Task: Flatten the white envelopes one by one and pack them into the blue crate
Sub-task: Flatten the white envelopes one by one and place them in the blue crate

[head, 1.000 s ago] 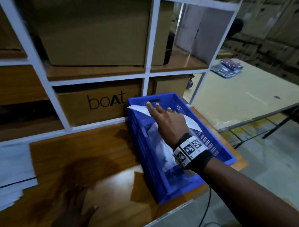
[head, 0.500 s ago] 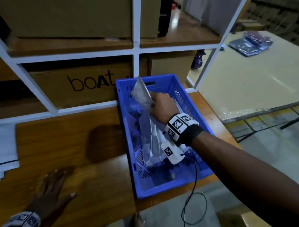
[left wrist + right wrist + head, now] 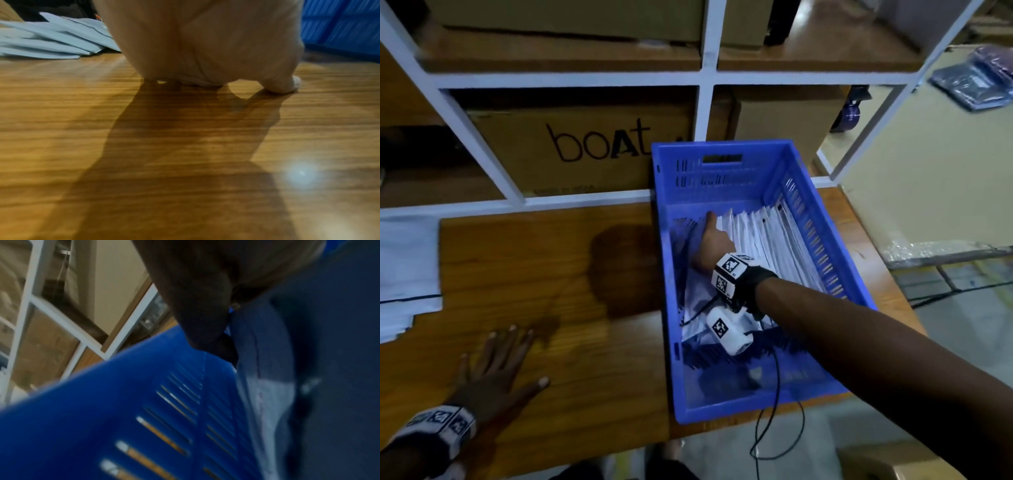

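The blue crate (image 3: 722,171) stands on the wooden table (image 3: 551,274), and its slotted wall fills the right wrist view (image 3: 102,418). Several white envelopes (image 3: 767,240) stand on edge in it, leaning toward its right wall. My right hand (image 3: 714,236) is inside the crate at the left end of that row. Its thumb lies on the near face of the outermost white envelope (image 3: 265,386), and its fingers are hidden behind it. My left hand (image 3: 496,370) lies flat on the table with its fingers spread, holding nothing; the left wrist view shows its fingertips (image 3: 287,84) touching the wood.
A loose pile of white envelopes (image 3: 404,274) lies at the table's left edge (image 3: 51,40). A white shelf frame (image 3: 702,85) with cardboard boxes (image 3: 585,147) rises right behind the crate. A cable (image 3: 774,411) hangs from my right wrist over the crate's front wall.
My right hand has brought the envelope down from above the crate and set it against the row inside. The left hand has stayed flat on the table.
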`<act>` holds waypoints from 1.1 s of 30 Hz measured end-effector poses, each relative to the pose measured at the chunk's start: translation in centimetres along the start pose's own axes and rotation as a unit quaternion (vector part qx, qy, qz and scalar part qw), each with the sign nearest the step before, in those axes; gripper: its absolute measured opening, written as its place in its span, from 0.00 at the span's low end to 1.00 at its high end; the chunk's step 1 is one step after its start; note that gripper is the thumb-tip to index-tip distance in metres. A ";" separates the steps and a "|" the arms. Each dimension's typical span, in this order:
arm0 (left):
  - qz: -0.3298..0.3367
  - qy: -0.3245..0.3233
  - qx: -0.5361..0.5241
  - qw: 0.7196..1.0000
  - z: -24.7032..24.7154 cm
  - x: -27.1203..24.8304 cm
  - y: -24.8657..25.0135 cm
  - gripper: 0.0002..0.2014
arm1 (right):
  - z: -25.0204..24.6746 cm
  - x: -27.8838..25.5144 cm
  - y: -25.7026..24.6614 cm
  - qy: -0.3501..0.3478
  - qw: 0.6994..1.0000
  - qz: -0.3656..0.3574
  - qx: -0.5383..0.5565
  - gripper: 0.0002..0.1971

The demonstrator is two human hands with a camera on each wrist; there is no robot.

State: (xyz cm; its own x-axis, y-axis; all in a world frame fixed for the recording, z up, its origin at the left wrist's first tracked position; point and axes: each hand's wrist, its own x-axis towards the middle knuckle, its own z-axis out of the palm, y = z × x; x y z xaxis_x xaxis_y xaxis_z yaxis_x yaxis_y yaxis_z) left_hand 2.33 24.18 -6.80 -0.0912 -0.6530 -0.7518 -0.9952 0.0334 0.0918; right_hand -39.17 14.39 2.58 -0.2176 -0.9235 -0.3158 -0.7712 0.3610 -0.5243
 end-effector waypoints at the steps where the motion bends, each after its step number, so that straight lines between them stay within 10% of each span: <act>1: 0.001 0.005 0.007 1.000 0.1 0.0 -0.1 0.62 | 0.4 0.1 0.2 -0.005 1.000 -0.011 -0.025 0.44; 7: 0.013 0.024 0.009 1.000 0.6 0.6 -0.8 0.60 | 2.2 -0.5 1.3 0.010 0.966 -0.092 -0.240 0.36; 14: 0.023 0.033 0.002 0.999 0.9 0.6 -0.9 0.61 | 4.0 0.1 1.1 -0.086 0.783 -0.234 -0.570 0.28; 20: 0.018 0.037 0.001 0.999 1.0 1.0 -1.0 0.62 | 4.6 -0.8 2.4 -0.142 0.705 -0.236 -0.654 0.43; 33: 0.023 0.051 -0.007 0.998 1.4 1.1 -1.3 0.63 | 4.8 -1.5 1.8 -0.161 0.693 -0.254 -0.655 0.35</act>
State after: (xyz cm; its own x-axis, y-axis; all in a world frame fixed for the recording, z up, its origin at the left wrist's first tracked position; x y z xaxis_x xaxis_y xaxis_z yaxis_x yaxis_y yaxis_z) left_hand 3.43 24.50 -8.70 -0.1322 -0.7241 -0.6769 -0.9895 0.0556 0.1338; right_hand -37.40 17.06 -1.70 0.2637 -0.7348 -0.6249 -0.6255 -0.6234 0.4691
